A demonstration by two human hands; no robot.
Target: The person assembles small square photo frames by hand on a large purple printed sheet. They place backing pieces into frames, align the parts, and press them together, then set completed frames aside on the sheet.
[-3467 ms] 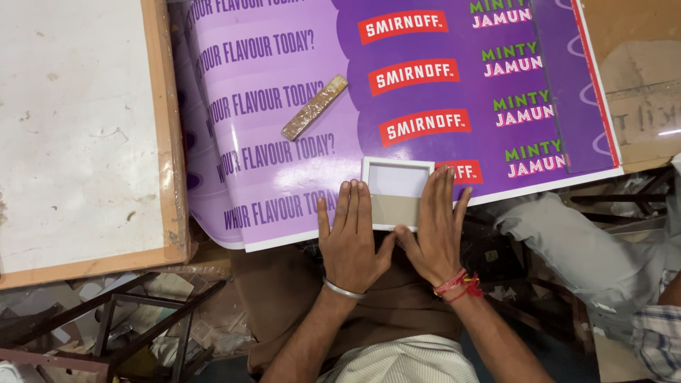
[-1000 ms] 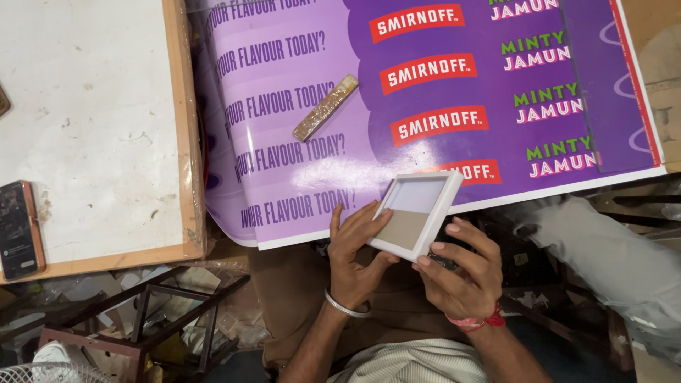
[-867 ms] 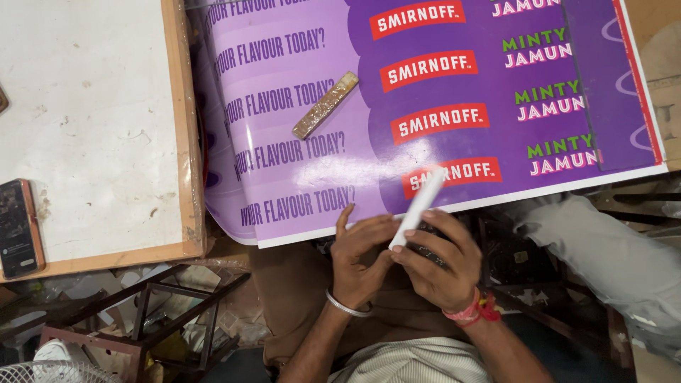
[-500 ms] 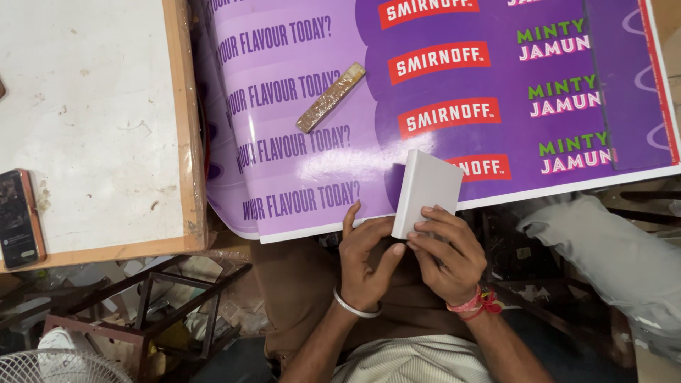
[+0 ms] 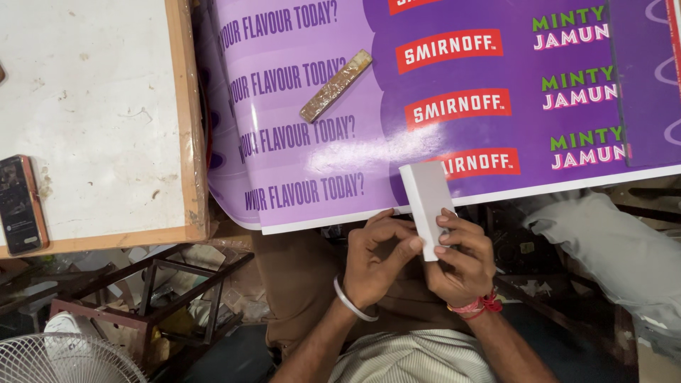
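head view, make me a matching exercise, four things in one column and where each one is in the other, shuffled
Things:
1. small white rectangular box
2. brown flat wooden stick
3. dark rectangular phone
4. white round fan

Places:
A. bottom left corner, below the tables
B. lying on the purple printed sheet
C. held between left hand and right hand
D. on the white wood-edged board, left edge

Pairs: 1-C, 2-B, 3-D, 4-A
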